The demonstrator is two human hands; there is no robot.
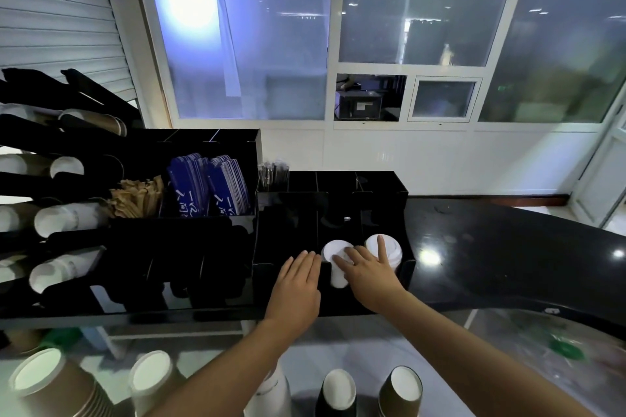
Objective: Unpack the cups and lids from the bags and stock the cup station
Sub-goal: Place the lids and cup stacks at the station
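Both hands lie flat: left hand [298, 281] beside, right hand [367, 272] on the racked lids [333, 256]; cups [338, 389] at bottom remain unstocked

Two lid stacks [338, 259] sit in adjacent organiser [403, 193] slots under the right grip [369, 267]; left grip [298, 278] lies just left.
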